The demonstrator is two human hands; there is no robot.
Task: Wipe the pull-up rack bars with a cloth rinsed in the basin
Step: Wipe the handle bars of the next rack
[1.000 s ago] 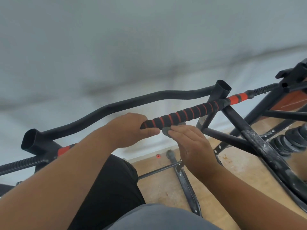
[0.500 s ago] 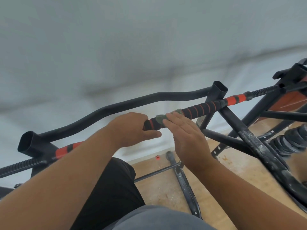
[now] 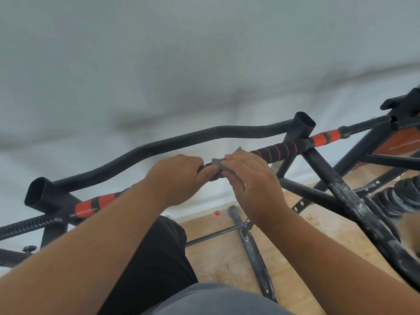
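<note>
You are in the wiping step, working the padded grip bar of the rack, and from left to right it reads like this: at the far left the open, rounded-square mouth of a black steel upright tube (image 3: 37, 193) joins a ribbed black threaded rod and an orange-and-black banded sleeve (image 3: 96, 204), smooth and glossy. Your left hand (image 3: 177, 178) wraps its curled fingers round the straight bar, steadying it. Just beside it, touching the same bar, your right hand (image 3: 252, 178) presses the small grey-green crumpled cloth (image 3: 218, 161) over the top of the bar, fingers bent down over the cloth and gripping it against the black foam grip with the thin orange spiral stripe (image 3: 279, 151). Behind runs the curved matte black pull-up bar (image 3: 181, 142). To the right, the slanted black frame strut (image 3: 350, 201) is scuffed and flecked with pale residue, so it looks unwiped. The basin is not in view. Your next move likely calls for sliding the cloth rightward along the soft foam with firm, even squeeze, turning it round the bar's underside.
</note>
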